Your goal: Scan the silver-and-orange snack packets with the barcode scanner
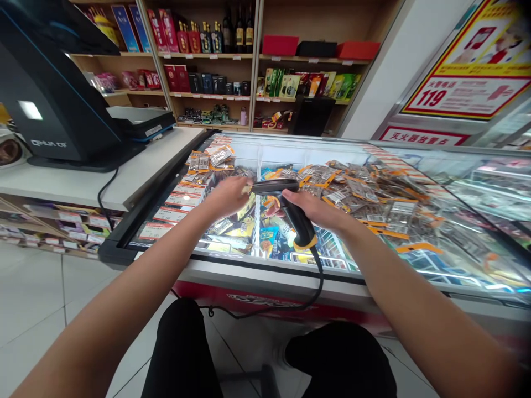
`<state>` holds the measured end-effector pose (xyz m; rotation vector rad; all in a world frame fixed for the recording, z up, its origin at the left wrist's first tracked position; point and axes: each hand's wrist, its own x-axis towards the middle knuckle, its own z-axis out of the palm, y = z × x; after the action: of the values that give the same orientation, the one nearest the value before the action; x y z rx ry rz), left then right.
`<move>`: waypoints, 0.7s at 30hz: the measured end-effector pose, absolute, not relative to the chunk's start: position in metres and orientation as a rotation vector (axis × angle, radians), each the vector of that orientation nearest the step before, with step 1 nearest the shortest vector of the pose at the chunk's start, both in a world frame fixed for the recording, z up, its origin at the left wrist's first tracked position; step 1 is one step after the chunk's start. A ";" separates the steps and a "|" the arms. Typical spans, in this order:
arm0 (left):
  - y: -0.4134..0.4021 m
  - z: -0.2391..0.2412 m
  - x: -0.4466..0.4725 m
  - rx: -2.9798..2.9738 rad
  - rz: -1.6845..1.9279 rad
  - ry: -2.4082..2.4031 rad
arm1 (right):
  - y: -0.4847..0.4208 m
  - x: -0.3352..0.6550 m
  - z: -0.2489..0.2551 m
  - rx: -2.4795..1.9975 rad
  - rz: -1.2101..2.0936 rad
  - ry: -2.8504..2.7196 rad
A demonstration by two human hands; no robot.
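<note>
A black barcode scanner [301, 221] with yellow trim is held over the glass-topped freezer [199, 262], its handle tilted down and to the right. My right hand [305, 203] is closed around the scanner's neck, with the thumb on top. At the front end of the scanner's head is my left hand [232, 194], its fingers closed. A small pale yellowish bit shows at those fingertips; I cannot tell whether it is part of the scanner or a separate thing. The scanner's black cable [320, 276] hangs down in front of the freezer and runs left.
Orange-edged packets [357, 190] lie in piles on the freezer. A black checkout machine [62, 105] stands on the white counter [141, 182] to the left. Stocked shelves [207, 55] rise behind. My knees are close to the freezer's front.
</note>
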<state>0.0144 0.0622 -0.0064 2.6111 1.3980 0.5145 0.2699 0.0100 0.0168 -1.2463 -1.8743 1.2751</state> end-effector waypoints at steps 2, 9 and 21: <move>0.067 -0.003 0.002 2.579 0.496 1.805 | 0.009 0.271 0.019 -1.368 1.096 -1.942; 0.101 -0.006 -0.055 2.294 0.432 2.234 | 0.015 0.276 0.021 -1.585 0.908 -1.946; 0.082 -0.004 -0.032 2.654 0.416 1.547 | 0.025 0.286 0.016 -1.661 0.832 -1.950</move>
<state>-0.0322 0.0820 -0.0036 2.6543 1.5465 0.4164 0.2862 0.0250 0.0161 -1.6609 -1.9495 0.8323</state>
